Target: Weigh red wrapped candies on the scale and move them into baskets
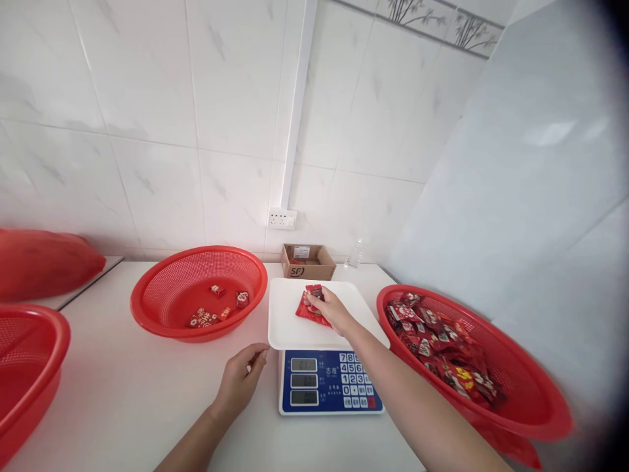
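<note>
A digital scale (330, 383) with a blue keypad front stands mid-table, topped by a white tray (289, 321). My right hand (328, 307) reaches over that tray, fingers closed on red snack packets (308, 307) that rest on it. My left hand (242, 379) lies on the table just left of the scale, fingers loosely curled, nothing visible in them. To the right, a red mesh basket (521, 400) is full of several red packets (442, 351). On the left side, another red basket (171, 288) holds a few packets (216, 308).
A third red basket (29, 367) sits at the left edge, a red bag (44, 262) behind it. A small cardboard box (308, 262) and a clear bottle (354, 254) stand by the tiled wall, under a socket (282, 218). A white wall closes the right side.
</note>
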`<state>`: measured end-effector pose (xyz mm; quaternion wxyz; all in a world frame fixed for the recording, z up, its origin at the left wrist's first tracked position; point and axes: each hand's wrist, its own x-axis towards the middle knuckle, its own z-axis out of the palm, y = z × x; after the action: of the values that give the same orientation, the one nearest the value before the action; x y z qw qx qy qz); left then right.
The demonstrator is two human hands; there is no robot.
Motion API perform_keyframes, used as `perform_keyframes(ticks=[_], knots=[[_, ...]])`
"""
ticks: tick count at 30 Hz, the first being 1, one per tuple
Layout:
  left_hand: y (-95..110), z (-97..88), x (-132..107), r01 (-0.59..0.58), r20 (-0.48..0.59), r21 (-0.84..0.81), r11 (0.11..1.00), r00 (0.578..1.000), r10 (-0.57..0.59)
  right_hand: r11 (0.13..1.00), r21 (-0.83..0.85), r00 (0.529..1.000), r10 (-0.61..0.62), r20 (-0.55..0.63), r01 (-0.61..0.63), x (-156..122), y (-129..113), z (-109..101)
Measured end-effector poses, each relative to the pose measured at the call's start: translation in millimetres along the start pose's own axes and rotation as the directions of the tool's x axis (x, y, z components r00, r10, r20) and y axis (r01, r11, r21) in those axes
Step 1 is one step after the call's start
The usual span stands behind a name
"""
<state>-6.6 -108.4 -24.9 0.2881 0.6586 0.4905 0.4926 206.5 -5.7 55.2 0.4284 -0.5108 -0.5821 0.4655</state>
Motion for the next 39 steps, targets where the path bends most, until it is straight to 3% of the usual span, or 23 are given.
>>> perform_keyframes(ticks=[6, 9, 13, 15, 17, 21, 26, 29, 35, 39], knots=[[-3, -4.1, 2, 0.017, -0.085, -0.037, 0.999, 0.996, -0.020, 0.991, -0.110, 0.997, -0.078, 0.003, 0.078, -1, -13, -3], [-4, -3.4, 2, 0.036, -0.084, -0.056, 0.998, 0.996, -0.041, 0.952, -0.277, 0.990, -0.141, -0.009, 0.132, -17, -14, -1], [-2, -1.7, 2, 0.015, -0.077, -0.071, 0.997, 0.997, -0.021, 0.729, -0.653, 0.967, -0.254, 0.023, 0.207, -40, -7, 9], [-1, -1.5, 2, 0.007, -0.084, -0.074, 0.997, 0.996, -0.013, 0.616, -0.758, 0.960, -0.275, 0.049, 0.215, -46, -4, 12], [0, -1.6, 2, 0.010, -0.080, -0.071, 0.997, 0.997, -0.016, 0.562, -0.806, 0.962, -0.271, 0.034, 0.187, -47, -2, 13], [0, -1.7, 2, 0.023, -0.062, -0.055, 0.998, 0.998, -0.026, 0.604, -0.789, 0.972, -0.230, -0.038, 0.112, -41, -3, 7], [-2, -2.0, 2, 0.036, -0.048, -0.053, 0.998, 0.998, -0.039, 0.693, -0.703, 0.958, -0.280, -0.054, 0.163, -35, -1, 2], [-2, -2.2, 2, 0.030, -0.056, -0.052, 0.998, 0.998, -0.032, 0.657, -0.727, 0.955, -0.297, -0.008, 0.198, -36, 0, 1], [-2, -0.6, 2, 0.033, -0.044, -0.040, 0.999, 0.998, -0.035, 0.584, -0.793, 0.982, -0.167, 0.090, 0.172, -43, 2, 1], [-2, -0.1, 1, 0.028, -0.033, -0.041, 0.999, 0.999, -0.029, 0.552, -0.811, 0.975, -0.198, 0.097, 0.193, -48, 0, 3]])
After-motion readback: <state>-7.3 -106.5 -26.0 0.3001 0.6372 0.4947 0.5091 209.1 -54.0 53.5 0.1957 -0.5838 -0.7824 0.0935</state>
